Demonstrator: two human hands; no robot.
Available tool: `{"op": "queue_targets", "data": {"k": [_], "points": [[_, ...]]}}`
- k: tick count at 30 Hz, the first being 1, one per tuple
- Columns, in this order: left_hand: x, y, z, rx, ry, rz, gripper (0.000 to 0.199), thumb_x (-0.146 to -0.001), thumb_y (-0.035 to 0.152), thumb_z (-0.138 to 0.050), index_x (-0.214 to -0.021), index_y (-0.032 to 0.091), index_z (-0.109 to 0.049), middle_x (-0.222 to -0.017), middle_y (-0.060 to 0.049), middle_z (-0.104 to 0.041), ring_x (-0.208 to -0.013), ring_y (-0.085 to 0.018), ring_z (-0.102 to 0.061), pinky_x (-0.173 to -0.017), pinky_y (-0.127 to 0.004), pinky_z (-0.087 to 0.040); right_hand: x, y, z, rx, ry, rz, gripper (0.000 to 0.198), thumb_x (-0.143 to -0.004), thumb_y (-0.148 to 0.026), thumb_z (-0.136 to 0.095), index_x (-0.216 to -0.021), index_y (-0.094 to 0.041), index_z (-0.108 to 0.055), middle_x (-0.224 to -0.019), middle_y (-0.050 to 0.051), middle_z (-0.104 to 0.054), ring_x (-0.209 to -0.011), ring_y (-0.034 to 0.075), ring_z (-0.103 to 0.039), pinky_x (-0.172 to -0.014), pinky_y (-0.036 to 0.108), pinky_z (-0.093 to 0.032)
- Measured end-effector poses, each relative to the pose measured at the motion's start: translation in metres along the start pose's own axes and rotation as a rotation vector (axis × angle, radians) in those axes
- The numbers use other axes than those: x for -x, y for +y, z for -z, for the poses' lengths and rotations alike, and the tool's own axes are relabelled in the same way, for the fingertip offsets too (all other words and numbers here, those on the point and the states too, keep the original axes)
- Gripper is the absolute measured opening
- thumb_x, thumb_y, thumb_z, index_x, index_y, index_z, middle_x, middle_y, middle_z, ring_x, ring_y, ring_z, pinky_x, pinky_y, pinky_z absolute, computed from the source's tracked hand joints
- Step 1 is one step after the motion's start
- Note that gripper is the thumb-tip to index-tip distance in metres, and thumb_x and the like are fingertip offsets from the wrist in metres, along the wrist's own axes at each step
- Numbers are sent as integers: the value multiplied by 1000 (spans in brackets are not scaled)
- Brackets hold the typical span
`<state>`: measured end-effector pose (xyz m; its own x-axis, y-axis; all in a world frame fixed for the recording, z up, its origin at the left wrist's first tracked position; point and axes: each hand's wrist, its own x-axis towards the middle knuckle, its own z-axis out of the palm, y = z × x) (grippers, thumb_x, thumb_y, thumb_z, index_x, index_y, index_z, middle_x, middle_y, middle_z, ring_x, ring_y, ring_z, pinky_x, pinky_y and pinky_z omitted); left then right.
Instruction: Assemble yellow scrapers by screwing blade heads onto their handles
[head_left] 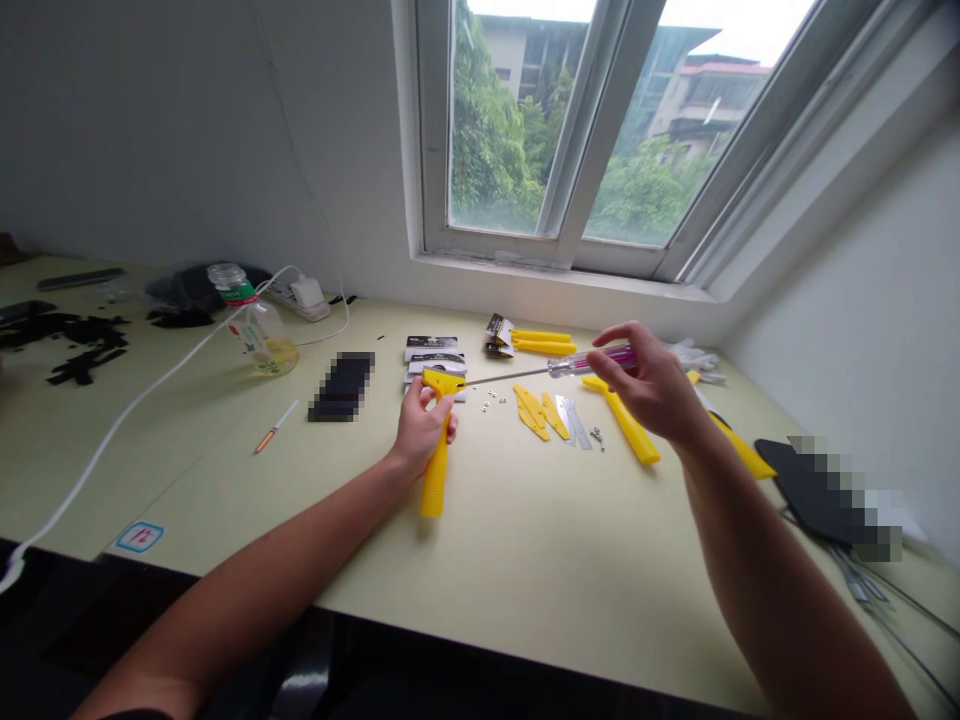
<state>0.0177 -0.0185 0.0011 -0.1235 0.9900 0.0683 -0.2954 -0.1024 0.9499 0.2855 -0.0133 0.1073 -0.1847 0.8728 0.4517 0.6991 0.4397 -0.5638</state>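
Observation:
My left hand [421,432] is closed around a yellow scraper [434,480], its wide head pointing away from me and its handle towards the table's front edge. In my right hand [651,385] is a screwdriver [570,366] with a clear and purple handle. Its long shaft runs left, and the tip meets the scraper's head. Just beyond lie small nuts [493,394], flat yellow plates [531,411], metal blades [574,424] and a little pile of screws [597,437]. A second yellow scraper handle [631,428] rests below my right hand.
More yellow handles [544,342] and packaging cards [431,344] lie towards the window. On the left are a bottle [262,335], a pen-like orange and white tool [275,427], a dark pixelated object [343,387] and a white cable [135,430]. A black flat object [795,485] sits at right.

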Motion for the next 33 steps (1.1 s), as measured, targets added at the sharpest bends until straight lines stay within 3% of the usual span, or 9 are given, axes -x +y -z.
{"op": "queue_targets", "data": {"k": [5,10,16,18,20,22,25,30,33], "points": [[-3,2,1,-35,16,-31,26,-76,24,-63,-92,21,-43,-95,2,-54,-45,-4,-51,-35,-18,-37,1,-3,6,-152,-52,-15,40,-83,-50,-64,-108,-19,-64,-81,7,-74,-58,14,-64,-52,25,-51],[-13,10,8,-3,229,-164,34,-75,28,-66,-100,23,-43,-91,2,-54,-47,-5,-50,-37,-17,-39,2,4,23,-326,-34,-65,51,-80,-44,-69,-123,-17,-65,-72,4,-72,-55,13,-61,-54,28,-52],[-8,16,10,170,151,-146,23,-81,27,-51,-103,23,-47,-76,3,-55,-46,-8,-51,-40,-20,-41,-4,6,-1,-189,-657,-140,47,-82,-44,-62,-122,-18,-64,-88,7,-74,-69,16,-65,-64,29,-51],[-2,15,6,124,120,-120,24,-80,24,-54,-103,23,-49,-76,3,-56,-44,-8,-50,-41,-20,-42,-2,6,-18,-48,-850,-158,40,-79,-40,-64,-114,-20,-67,-89,6,-73,-70,16,-64,-61,27,-48],[4,13,2,82,86,-99,24,-81,23,-57,-104,24,-50,-77,3,-57,-45,-8,-51,-42,-21,-43,3,5,-35,158,-944,-148,31,-74,-36,-67,-100,-21,-70,-89,6,-72,-72,18,-64,-59,27,-45],[9,11,-2,66,48,-79,23,-83,27,-59,-104,23,-51,-81,2,-57,-47,-8,-52,-43,-22,-45,9,1,-51,338,-953,-124,26,-69,-36,-69,-90,-21,-69,-88,7,-71,-76,21,-63,-58,28,-42],[13,9,-5,74,20,-46,25,-81,29,-64,-101,22,-50,-89,0,-57,-52,-7,-54,-47,-22,-47,13,-4,-63,457,-935,-141,30,-68,-41,-70,-92,-22,-69,-87,8,-70,-77,24,-63,-57,29,-40],[13,1,-5,146,-31,99,33,-78,30,-70,-96,23,-43,-88,1,-58,-60,-9,-57,-53,-22,-49,-1,22,-35,490,-596,-207,19,-83,-30,-57,-94,-25,-71,-100,7,-73,-85,22,-65,-66,29,-44],[12,-2,-5,176,-25,167,37,-74,28,-74,-93,22,-42,-88,1,-59,-63,-9,-57,-55,-22,-50,-8,49,-22,503,-547,-234,17,-80,-20,-58,-88,-21,-73,-92,8,-74,-79,21,-67,-64,27,-45]]}}
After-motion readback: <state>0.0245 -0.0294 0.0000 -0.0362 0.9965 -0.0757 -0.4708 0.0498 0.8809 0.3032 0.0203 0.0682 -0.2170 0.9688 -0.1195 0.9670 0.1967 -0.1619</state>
